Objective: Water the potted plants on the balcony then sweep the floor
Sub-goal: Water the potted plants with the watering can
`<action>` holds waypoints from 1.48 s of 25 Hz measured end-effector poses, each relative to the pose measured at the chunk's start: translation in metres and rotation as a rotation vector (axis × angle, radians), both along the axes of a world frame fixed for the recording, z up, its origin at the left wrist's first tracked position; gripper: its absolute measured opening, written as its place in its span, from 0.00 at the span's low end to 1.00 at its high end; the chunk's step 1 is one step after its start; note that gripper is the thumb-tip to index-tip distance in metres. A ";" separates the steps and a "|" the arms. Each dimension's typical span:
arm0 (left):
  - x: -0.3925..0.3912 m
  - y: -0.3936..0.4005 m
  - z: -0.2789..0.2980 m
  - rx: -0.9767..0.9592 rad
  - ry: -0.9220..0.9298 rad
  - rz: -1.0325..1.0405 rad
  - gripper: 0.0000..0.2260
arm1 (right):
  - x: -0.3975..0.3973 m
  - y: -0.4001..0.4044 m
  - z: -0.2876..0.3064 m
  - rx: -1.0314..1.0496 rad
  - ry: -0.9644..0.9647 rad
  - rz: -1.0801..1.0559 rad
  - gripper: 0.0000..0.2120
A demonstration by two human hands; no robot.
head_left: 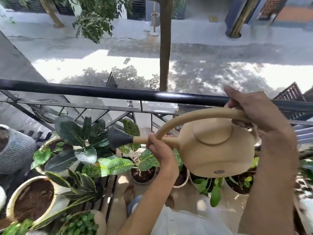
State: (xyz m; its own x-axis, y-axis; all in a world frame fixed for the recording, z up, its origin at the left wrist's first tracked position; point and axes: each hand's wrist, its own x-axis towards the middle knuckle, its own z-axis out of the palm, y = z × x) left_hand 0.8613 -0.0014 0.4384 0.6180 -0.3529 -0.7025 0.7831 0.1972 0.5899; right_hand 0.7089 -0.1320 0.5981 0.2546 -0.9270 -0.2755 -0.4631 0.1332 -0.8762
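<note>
A beige watering can (215,150) hangs in the air over the potted plants, its spout pointing left. Its dark grey rose (116,137) sits above the big-leaved plant (79,143). My right hand (254,111) grips the arched handle at the rear of the can. My left hand (156,144) holds the front, where handle and spout meet. Below stand a cream pot of bare soil (32,199), a small dark pot (142,175) with a yellow-green leafy plant, and metal pots (237,185) at the right.
A black balcony railing (101,92) runs across in front of me, with the street far below. A grey textured pot (15,151) stands at the left. My bare feet (129,194) are on the tiled floor between the pots.
</note>
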 end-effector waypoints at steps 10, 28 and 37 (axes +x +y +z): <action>0.002 -0.001 -0.015 0.078 0.060 -0.012 0.19 | 0.005 0.001 -0.013 0.067 0.134 -0.004 0.36; 0.025 -0.020 -0.027 0.100 0.072 0.011 0.17 | 0.032 -0.033 -0.023 0.102 0.148 0.087 0.41; 0.055 -0.042 -0.022 0.104 0.035 0.017 0.22 | 0.058 -0.043 -0.013 0.064 0.141 0.224 0.37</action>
State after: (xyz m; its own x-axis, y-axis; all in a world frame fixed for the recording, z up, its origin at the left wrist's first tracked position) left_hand 0.9166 -0.0432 0.4162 0.5975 -0.2666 -0.7563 0.8008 0.1499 0.5798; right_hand 0.7668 -0.1753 0.5848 0.4064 -0.8314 -0.3791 -0.6044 0.0666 -0.7939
